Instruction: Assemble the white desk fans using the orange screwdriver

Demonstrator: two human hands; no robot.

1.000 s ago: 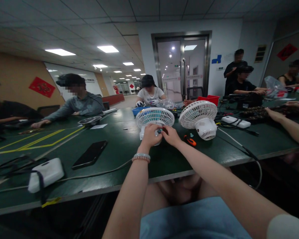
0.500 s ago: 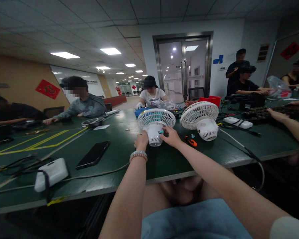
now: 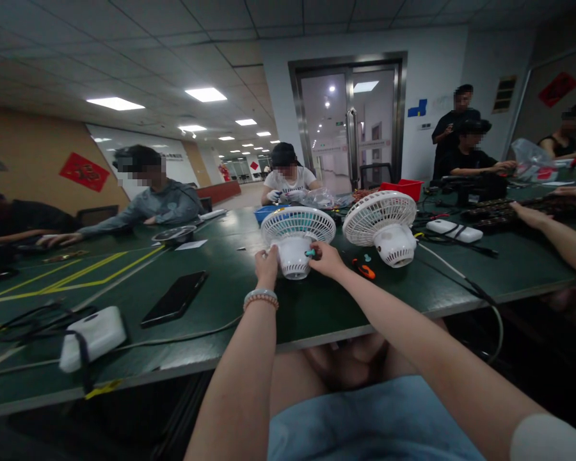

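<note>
A white fan (image 3: pixel 295 257) rests face down on the green table in front of me, its round grille turned away and its motor housing toward me. My left hand (image 3: pixel 267 264) is closed against the left side of the housing, steadying it. On the other side, my right hand (image 3: pixel 328 261) pinches a small teal knob (image 3: pixel 310 253) at the housing's right face; whether it is seated there I cannot tell. A second white fan (image 3: pixel 394 245) lies tilted to the right. Between the fans lie an orange tool (image 3: pixel 365 269) and another small teal piece (image 3: pixel 367 257).
Left on the table (image 3: pixel 211 269) are a black phone (image 3: pixel 174 298) and a white power bank (image 3: pixel 93 338) with cables. Another white power bank (image 3: pixel 454 231) lies right. Red bin (image 3: pixel 400 188) and blue bin (image 3: pixel 267 213) stand at the back. Several people work around the table.
The view has shifted slightly. My left fingers have moved a little on the housing, and my right hand still pinches the teal knob. A person at left has reached further left.
</note>
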